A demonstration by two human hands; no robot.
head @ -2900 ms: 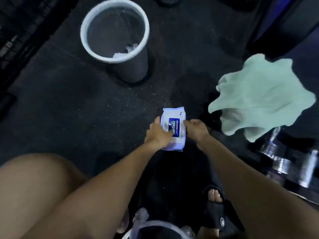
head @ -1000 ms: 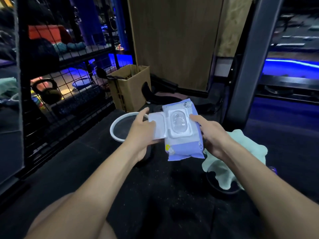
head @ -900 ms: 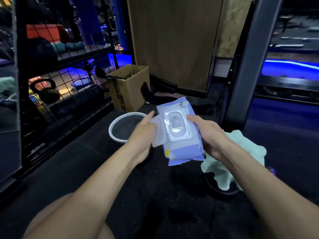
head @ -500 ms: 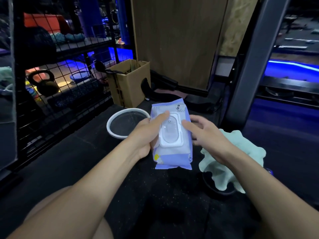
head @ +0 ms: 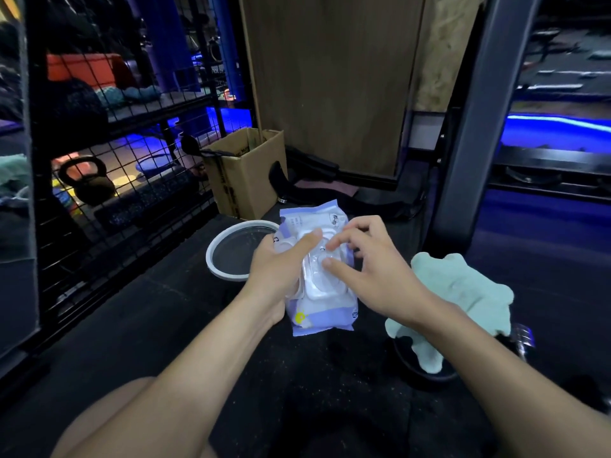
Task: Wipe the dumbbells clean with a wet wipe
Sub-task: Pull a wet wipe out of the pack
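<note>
Two hands meet on the wet-wipe pack [head: 317, 276], which you hold up in mid-air at the centre of the view, above the dark rubber floor [head: 139, 325]. Your left hand [head: 281, 269] grasps the pack's left edge, fingers wrapped behind it and the thumb lying across the white plastic lid [head: 322, 276] on its face. Your right hand [head: 373, 276] hovers over the lid from the 3 o'clock side, its fingers loosely bent with the fingertips [head: 332, 242] touching the lid; its grip is not clenched and it grasps nothing that you can see. Whether the lid is fully shut is hard to tell.

At 4 o'clock from the pack, a pale green cloth [head: 463, 292] is draped over a dark dumbbell [head: 426, 371] on the floor, whose chrome handle end [head: 522, 338] shows just beside the cloth's right edge. At 10 o'clock, partly behind your left hand, stands a grey bin with a white rim [head: 215, 256]. Beyond it at 11 o'clock sits an open cardboard box [head: 244, 173], against a black wire-mesh rack [head: 132, 127] that holds a black kettlebell [head: 87, 181]. At 12 o'clock rises a brown wooden panel [head: 330, 77], and at 1 o'clock a grey steel post [head: 479, 110]. Your bare knee [head: 109, 421] shows at 7 o'clock.
</note>
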